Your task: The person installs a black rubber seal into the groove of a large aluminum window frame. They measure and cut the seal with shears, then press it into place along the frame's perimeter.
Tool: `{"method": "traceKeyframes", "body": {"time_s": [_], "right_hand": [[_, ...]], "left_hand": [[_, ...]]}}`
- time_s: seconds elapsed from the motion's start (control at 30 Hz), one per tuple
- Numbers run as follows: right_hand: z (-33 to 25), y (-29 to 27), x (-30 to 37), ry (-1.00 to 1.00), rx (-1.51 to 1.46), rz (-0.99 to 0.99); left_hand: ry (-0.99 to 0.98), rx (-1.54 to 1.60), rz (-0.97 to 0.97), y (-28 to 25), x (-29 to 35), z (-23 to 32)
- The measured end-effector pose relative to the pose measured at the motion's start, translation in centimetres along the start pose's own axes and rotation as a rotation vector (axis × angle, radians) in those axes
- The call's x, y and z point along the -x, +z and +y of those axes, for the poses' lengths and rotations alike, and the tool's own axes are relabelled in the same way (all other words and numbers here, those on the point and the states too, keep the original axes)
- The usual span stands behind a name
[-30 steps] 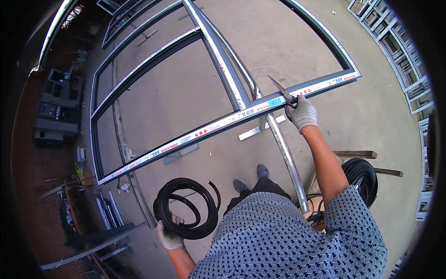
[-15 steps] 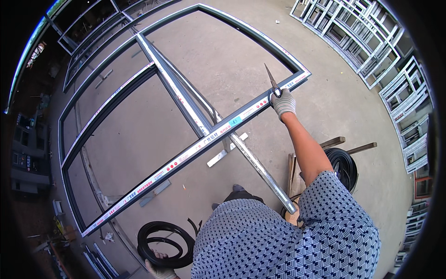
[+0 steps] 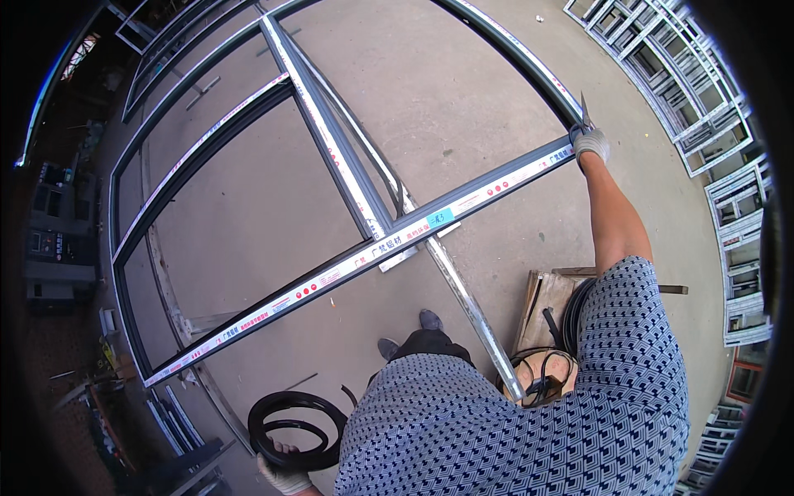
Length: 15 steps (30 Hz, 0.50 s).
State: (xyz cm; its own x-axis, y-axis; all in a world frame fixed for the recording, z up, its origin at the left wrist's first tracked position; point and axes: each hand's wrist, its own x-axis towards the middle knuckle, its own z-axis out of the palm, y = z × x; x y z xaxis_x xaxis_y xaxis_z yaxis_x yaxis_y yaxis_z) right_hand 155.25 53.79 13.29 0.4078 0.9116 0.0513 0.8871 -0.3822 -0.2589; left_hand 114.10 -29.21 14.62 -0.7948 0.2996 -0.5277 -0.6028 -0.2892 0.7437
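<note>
My right hand (image 3: 592, 148), in a pale knitted glove, is closed around the handles of a pair of scissors (image 3: 584, 114), blades pointing away from me. It is at the right corner of a large grey window frame (image 3: 513, 179); whether the fingers touch the frame is unclear. Low on the left, my gloved left hand (image 3: 284, 473) grips a coil of black rubber sealing strip (image 3: 329, 455). One loose end of the strip sticks up beside my shirt. The frame has crossbars, printed protective film and a small blue label (image 3: 440, 217).
A metal support bar (image 3: 473, 310) runs under the frame towards me. Right of it stand a wooden crate (image 3: 539, 306), a round wooden piece with cords (image 3: 546, 369) and another black coil (image 3: 571, 318). Stacked frames (image 3: 662, 66) line the far right; machinery (image 3: 54, 240) stands left.
My right hand with the scissors has moved right along the frame's near bar to its corner. The left hand still holds the coil. The view has shifted, showing my shoes and the crate more fully.
</note>
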Motion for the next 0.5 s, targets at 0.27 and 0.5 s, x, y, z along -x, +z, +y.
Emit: {"method": "traceKeyframes", "body": {"time_s": [0.27, 0.5], "right_hand": [[-1.7, -0.2, 0.0, -0.005, 0.190, -0.118], [-1.2, 1.3, 0.4, -0.146, 0.214, 0.071]], "left_hand": [[0.023, 0.029, -0.069, 2.0, 1.2, -0.7], [0.024, 0.052, -0.054, 2.3, -0.3, -0.9]]}}
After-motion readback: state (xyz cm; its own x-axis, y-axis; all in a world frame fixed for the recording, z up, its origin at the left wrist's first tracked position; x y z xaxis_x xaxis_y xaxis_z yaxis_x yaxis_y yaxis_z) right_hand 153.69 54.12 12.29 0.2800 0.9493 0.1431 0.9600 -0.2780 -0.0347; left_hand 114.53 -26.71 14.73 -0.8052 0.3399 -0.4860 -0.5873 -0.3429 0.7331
